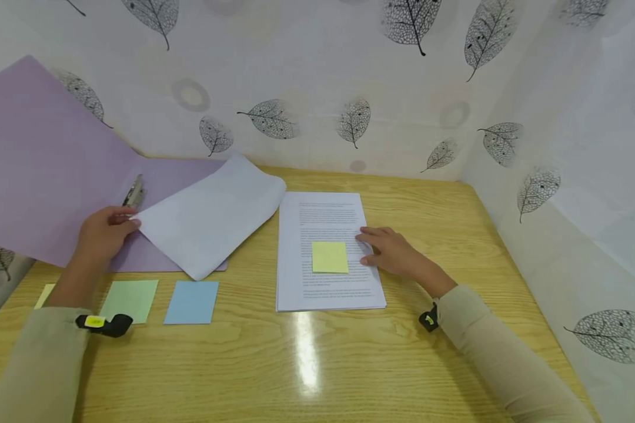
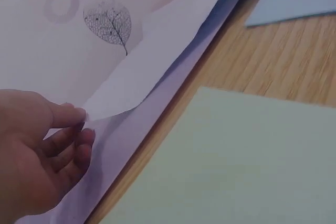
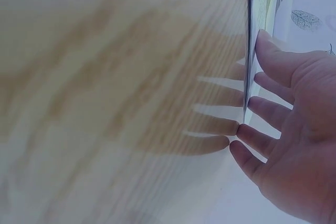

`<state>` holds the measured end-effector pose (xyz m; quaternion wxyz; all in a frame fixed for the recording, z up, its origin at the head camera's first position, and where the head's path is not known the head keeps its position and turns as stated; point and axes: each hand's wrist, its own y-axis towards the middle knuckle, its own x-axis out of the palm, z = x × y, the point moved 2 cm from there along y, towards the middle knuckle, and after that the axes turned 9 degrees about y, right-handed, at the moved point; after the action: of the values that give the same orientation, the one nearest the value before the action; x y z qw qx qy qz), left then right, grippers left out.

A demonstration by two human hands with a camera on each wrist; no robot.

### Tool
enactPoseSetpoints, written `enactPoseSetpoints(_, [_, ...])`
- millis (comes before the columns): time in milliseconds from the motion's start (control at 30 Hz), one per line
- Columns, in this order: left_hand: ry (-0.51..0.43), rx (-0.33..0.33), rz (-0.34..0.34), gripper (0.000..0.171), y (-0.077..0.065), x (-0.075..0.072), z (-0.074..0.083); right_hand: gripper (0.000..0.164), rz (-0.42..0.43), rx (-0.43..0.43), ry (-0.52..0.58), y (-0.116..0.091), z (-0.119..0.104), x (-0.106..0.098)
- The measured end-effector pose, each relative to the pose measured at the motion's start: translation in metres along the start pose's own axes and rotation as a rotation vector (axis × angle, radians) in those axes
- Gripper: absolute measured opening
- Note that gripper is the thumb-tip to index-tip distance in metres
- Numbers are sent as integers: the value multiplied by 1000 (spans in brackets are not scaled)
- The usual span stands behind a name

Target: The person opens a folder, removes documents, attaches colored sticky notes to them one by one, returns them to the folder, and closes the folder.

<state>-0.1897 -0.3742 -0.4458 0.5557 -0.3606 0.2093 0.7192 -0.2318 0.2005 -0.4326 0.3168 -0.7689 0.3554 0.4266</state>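
My left hand (image 1: 102,235) pinches the near-left corner of a white sheet of paper (image 1: 206,217) between thumb and fingertips. The sheet is lifted and bent, its far right corner curling, above an opened purple folder (image 1: 58,158). A grey clip-like piece (image 1: 134,192) shows at the folder's fold, just past that hand. To the right lies a stack of printed sheets (image 1: 330,211) with a yellow sticky note (image 1: 330,257) on it. My right hand (image 1: 391,252) touches the stack's right edge with loosely extended fingers; in the right wrist view its fingertips (image 3: 239,153) meet the table by the paper edge.
Along the table's left front lie a green sticky note (image 1: 132,299), a blue one (image 1: 190,302) and a yellow one (image 1: 43,295) partly behind my left forearm. The wooden table (image 1: 233,364) meets leaf-patterned white walls (image 1: 307,70) at the back and right.
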Motion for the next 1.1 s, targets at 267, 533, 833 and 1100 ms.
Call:
enactPoseSetpoints(267, [-560,120,-167,27,-25,-12,27,62,9,-8,8,-2,0,-1])
enactPoseSetpoints(533, [-859,167,-339,28,-47,-14,48,61,14,-25,26,-3,1,0])
enactPoseSetpoints(833, [-950,358,-512,36,-69,0,84,61,12,-14,28,-4,0,0])
enactPoseSetpoints(1100, [-975,350,-506,27,-85,22,115,62,7,-14,24,-3,1,0])
